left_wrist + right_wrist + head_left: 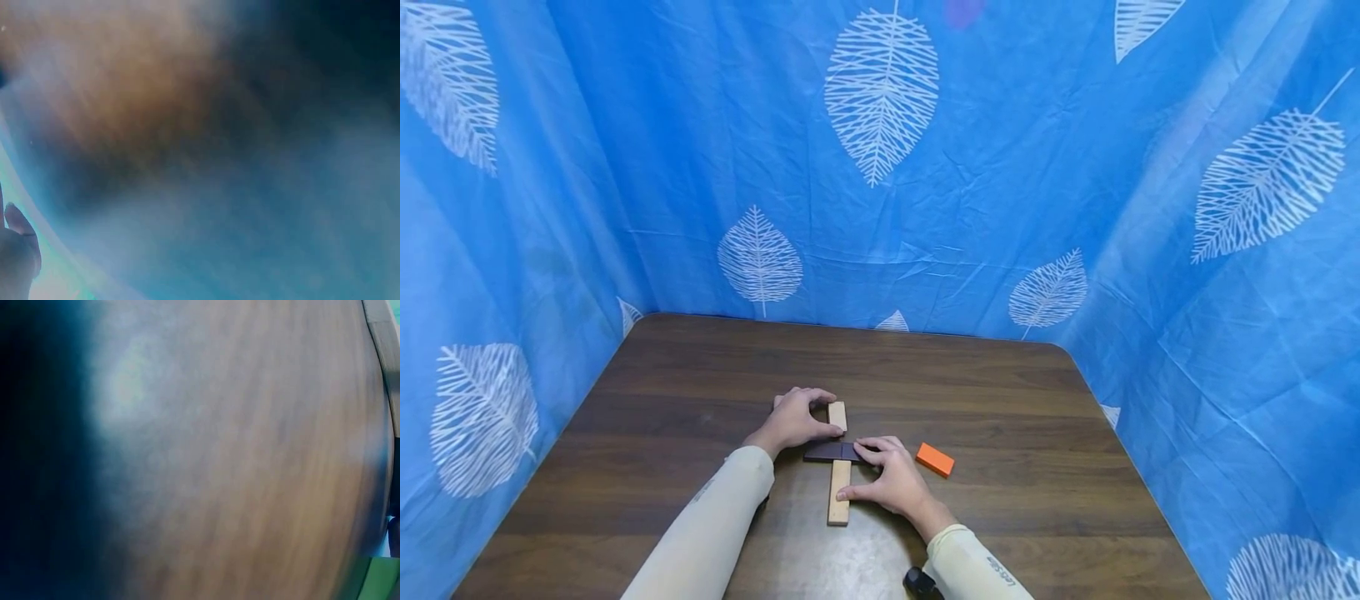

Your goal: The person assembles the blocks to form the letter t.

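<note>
In the head view my left hand [792, 422] pinches a small pale wooden block [837, 415] between thumb and fingers. Just below it lie two dark blocks [822, 452], end to end in a crosswise row. A longer pale wooden block [839, 496] runs from the row's middle toward me, forming a T. My right hand [897, 479] is spread over the right side: its fingertips touch the dark row's right end and its thumb rests at the long pale block's edge. The left wrist view is mostly blurred, with fingers at its lower left edge.
An orange block [935, 460] lies on the brown wooden table [1030, 400], right of my right hand. Blue curtains [970, 208] with white leaf prints enclose the table's back and sides. The right wrist view shows mainly blurred wood grain.
</note>
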{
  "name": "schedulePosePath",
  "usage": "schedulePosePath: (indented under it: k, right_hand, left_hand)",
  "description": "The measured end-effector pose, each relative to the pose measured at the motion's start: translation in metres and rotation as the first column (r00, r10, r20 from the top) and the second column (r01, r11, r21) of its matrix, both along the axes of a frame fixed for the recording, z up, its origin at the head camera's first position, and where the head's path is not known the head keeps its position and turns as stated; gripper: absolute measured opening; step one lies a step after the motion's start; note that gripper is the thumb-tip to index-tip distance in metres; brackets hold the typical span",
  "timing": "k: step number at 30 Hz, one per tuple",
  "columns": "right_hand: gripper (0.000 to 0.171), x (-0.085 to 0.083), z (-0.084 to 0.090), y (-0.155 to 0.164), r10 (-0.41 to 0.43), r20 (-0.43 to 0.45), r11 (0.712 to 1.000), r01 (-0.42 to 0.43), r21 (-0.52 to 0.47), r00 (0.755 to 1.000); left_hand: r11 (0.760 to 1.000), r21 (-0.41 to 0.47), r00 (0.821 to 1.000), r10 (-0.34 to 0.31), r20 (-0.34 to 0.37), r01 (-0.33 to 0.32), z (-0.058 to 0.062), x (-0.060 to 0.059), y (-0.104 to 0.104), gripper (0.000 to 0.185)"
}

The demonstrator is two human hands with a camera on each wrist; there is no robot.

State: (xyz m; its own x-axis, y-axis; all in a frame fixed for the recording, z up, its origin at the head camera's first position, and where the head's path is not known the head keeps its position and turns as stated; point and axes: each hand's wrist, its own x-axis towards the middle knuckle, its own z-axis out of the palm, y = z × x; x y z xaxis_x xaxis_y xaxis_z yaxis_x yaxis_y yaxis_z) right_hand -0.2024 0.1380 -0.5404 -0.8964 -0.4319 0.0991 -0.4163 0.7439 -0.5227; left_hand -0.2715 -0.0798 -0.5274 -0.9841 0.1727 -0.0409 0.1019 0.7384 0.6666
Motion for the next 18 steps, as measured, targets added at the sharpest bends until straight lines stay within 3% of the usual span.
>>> schedulePosePath:
  k: [6,18]
  right_hand:
    - [0.087,0.0015,0.0002,-0.0008,-0.005,-0.002,1.000,0.005,-0.010,1.000]
    - [0.087,0.0011,-0.0007,-0.0006,-0.006,-0.021,1.000,0.005,-0.014,1.000]
  left_hand:
    - [0.999,-0.009,0.999,-0.051,0.007,0.051,0.0001,0.0046,0.0046,0.058]
    - [0.996,0.006,0.996,-0.086,0.037,0.086,-0.0003,0.0078,0.0067,0.053]
